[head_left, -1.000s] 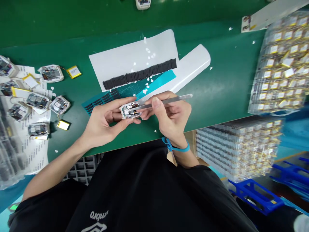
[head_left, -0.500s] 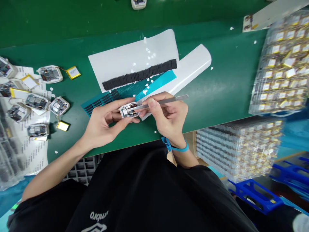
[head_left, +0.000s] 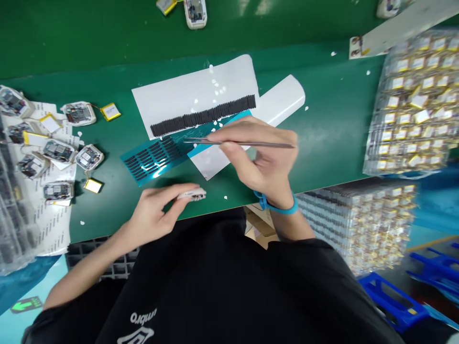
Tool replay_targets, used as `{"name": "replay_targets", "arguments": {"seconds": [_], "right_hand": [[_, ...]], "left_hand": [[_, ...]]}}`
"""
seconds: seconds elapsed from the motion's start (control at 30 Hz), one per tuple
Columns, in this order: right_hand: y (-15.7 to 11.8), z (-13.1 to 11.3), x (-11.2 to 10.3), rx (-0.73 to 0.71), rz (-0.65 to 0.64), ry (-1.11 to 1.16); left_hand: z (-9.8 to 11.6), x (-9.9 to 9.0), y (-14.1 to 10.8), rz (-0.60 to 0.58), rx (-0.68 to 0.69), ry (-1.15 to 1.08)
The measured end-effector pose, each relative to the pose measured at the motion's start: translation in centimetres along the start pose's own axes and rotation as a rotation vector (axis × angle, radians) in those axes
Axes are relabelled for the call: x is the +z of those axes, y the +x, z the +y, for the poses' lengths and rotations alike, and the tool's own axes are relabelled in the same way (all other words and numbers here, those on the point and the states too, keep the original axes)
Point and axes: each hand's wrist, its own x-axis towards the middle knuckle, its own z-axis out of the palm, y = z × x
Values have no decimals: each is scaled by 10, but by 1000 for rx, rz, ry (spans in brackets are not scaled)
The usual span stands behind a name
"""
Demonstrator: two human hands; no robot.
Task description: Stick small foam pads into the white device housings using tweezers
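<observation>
Between the thumb and fingers of my left hand (head_left: 158,210) is a small white device housing (head_left: 191,194), turned on edge near the front of the green table. My right hand (head_left: 263,150) grips metal tweezers (head_left: 251,143), whose tips point left above a blue film sheet (head_left: 143,165) with rows of thin black strips. Whether the tips touch the film I cannot tell. Behind the film, a dense row of black pieces (head_left: 204,116) lies on a white backing sheet (head_left: 186,95). Small white bits are scattered over the sheets.
Several open device housings (head_left: 59,150) with circuit boards and yellow-edged batteries (head_left: 110,111) lie at the left, some on printed paper (head_left: 59,229). Clear trays of batteries (head_left: 412,105) stand at the right, with a tray stack (head_left: 358,224) lower down. A metal bracket (head_left: 394,33) stands at the back right.
My left hand has lowered the device toward the table's front edge and tilted it. My right hand has moved the tweezers up, away from the device, over the blue film.
</observation>
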Motion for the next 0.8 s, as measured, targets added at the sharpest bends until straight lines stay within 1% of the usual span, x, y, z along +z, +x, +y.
{"name": "replay_targets", "arguments": {"seconds": [0.03,0.1,0.17,0.2,0.27,0.37,0.5,0.6,0.8], "right_hand": [[7,6,0,-29,-107,-32],[20,20,5,-83,-256,-32],[29,34,10,-87,-345,-29],[32,39,11,-89,-384,-28],[34,46,9,-78,-433,-14],[30,49,-4,-61,-453,8],[19,56,-18,-62,-427,-10],[14,61,-18,-72,-439,5],[14,62,-18,-130,-428,20]], "left_hand": [[3,1,-6,24,33,21],[5,1,-14,113,91,70],[1,0,-15,217,127,162],[-2,-1,-13,249,136,214],[-9,-3,-8,239,136,302],[-19,-2,-1,140,132,374],[-24,0,6,60,36,423],[-24,1,7,54,37,439],[-24,2,12,67,145,513]]}}
